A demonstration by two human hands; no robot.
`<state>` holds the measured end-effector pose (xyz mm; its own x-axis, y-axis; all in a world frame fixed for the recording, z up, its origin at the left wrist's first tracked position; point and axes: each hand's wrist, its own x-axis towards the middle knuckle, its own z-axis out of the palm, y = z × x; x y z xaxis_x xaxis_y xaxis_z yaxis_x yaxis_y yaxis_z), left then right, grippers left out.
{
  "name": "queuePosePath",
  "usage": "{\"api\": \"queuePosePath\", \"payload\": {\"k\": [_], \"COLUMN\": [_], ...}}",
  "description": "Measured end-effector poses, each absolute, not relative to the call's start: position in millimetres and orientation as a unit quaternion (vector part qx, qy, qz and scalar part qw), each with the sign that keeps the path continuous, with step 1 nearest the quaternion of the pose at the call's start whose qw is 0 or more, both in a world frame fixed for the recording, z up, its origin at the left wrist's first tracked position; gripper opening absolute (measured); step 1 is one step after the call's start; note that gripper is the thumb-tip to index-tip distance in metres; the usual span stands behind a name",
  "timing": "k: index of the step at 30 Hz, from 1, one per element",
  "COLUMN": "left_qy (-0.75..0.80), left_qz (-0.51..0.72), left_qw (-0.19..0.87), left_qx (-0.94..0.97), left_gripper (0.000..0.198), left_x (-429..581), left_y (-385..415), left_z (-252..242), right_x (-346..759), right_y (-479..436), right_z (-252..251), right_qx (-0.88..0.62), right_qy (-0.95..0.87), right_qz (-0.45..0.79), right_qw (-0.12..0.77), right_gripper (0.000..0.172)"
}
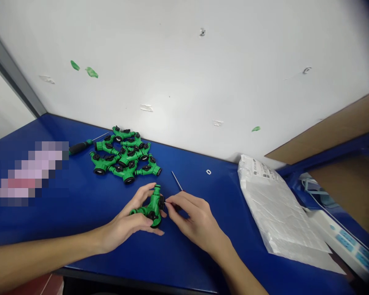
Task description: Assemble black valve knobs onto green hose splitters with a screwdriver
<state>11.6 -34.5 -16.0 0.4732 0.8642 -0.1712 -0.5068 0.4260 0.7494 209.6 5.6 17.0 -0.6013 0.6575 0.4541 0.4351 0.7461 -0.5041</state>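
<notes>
Left hand (126, 223) firmly grips a green plastic hose splitter (150, 209) in curled fingers, while right hand (197, 221) pinches narrowly at the splitter's black end knob (161, 202), fingertips touching it.

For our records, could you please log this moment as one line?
left hand: holds green plastic hose splitter | right hand: at its black knob | nearby: pile of splitters, screwdriver

"What's on the desk (187, 256)?"

"A pile of hose connectors (124, 155), with a screwdriver (79, 147) just left of it."

"And to the right?"

"A plastic packet (276, 213), then a power strip (341, 241) beside it."
</notes>
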Motion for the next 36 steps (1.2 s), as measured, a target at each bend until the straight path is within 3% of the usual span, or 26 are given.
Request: {"api": "queuePosePath", "payload": {"k": [12, 27, 36], "left_qy": [0.279, 0.273, 0.286], "left_qz": [0.438, 0.435, 0.429], "left_qw": [0.801, 0.801, 0.801], "left_qx": [0.298, 0.307, 0.305], "left_gripper": [0.063, 0.066, 0.067], "left_x": [13.3, 12.5, 12.1], "left_y": [-34.1, -34.7, -35.0], "left_z": [-12.3, -11.6, -10.1], "right_x": [210.2, 208.8, 210.1], "right_y": [4.9, 6.1, 6.1], "right_z": [16.7, 16.0, 17.7], "right_qx": [-0.299, -0.287, -0.353], "right_qy": [-0.884, -0.86, -0.846], "right_qz": [0.189, 0.216, 0.231], "right_qw": [0.304, 0.363, 0.325], "right_gripper": [0.015, 0.014, 0.012]}}
